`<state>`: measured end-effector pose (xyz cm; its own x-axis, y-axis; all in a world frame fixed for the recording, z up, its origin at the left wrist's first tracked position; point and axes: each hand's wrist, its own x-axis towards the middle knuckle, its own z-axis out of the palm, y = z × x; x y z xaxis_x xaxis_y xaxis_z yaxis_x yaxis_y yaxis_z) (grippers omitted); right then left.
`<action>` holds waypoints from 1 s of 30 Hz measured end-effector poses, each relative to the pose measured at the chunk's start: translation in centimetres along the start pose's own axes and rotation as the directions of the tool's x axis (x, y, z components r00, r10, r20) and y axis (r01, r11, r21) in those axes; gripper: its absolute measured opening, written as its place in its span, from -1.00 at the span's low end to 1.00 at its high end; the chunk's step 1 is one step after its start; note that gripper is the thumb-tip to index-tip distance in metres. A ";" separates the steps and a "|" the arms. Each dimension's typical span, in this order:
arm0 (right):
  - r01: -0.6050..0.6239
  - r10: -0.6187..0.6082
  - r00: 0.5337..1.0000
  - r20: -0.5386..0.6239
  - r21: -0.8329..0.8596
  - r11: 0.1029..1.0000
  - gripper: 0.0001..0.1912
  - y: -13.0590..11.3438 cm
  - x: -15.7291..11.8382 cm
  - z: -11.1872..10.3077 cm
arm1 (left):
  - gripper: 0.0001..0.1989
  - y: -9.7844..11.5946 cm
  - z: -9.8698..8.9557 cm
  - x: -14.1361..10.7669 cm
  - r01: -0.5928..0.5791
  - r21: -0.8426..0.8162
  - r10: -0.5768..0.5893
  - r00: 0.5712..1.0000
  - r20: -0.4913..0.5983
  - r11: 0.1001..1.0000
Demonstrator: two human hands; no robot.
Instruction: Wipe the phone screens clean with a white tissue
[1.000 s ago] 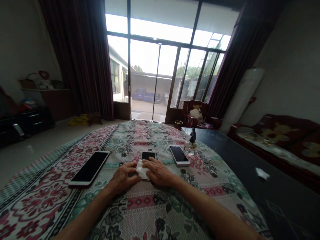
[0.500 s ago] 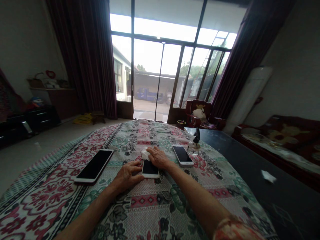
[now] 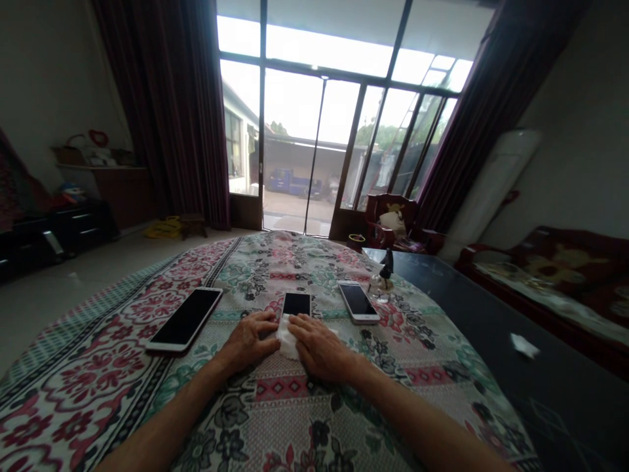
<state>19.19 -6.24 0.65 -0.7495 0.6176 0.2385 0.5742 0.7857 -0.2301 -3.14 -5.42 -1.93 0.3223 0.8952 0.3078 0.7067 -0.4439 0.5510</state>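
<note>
A small white-framed smartphone (image 3: 297,303) lies on the patterned tablecloth, its dark screen facing up. Its lower half is covered by a white tissue (image 3: 287,342) and my fingers. My right hand (image 3: 319,346) presses the tissue flat against the screen near the end closest to me. At the phone's left edge, my left hand (image 3: 249,339) holds it with curved fingers and thumb. A larger smartphone (image 3: 187,320) rests to the left, and another white smartphone (image 3: 358,302) lies to the right, both screen up.
Behind the right smartphone stands a clear bottle with a black spray top (image 3: 386,278). A dark table (image 3: 472,328) adjoins on the right, with a crumpled white tissue (image 3: 525,346) on it. Beyond are a wooden chair (image 3: 393,216), a sofa (image 3: 550,262) and glass doors (image 3: 309,151).
My right hand has drawn the tissue from the phone's far end down to its near end, uncovering the upper screen. My left hand stays at the left edge.
</note>
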 end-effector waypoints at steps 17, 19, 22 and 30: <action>-0.277 0.277 0.961 -0.016 -0.096 0.956 -0.57 5.6 9.0 0.9 | -0.62 0.1 -0.5 0.0 0.021 -0.032 -0.021 1.000 0.021 0.999; -0.266 0.266 0.964 -0.012 -0.097 0.959 -0.56 5.4 8.7 0.8 | -0.64 0.2 -0.5 -0.1 0.021 -0.033 -0.020 1.000 0.024 0.999; -0.219 0.220 0.976 -0.001 -0.092 0.971 -0.53 4.7 7.4 0.7 | -0.63 0.2 -0.5 -0.1 0.015 -0.030 -0.015 1.000 0.012 0.999; -0.100 0.102 0.994 0.046 -0.033 0.994 -0.51 1.7 2.0 0.1 | -0.56 -0.4 0.0 0.0 0.027 -0.014 -0.027 0.998 -0.058 1.000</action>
<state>18.63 -3.61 0.65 -0.7016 0.6919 0.1704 0.6570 0.7207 -0.2212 -3.39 -5.28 -2.15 0.2656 0.9032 0.3372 0.7064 -0.4203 0.5694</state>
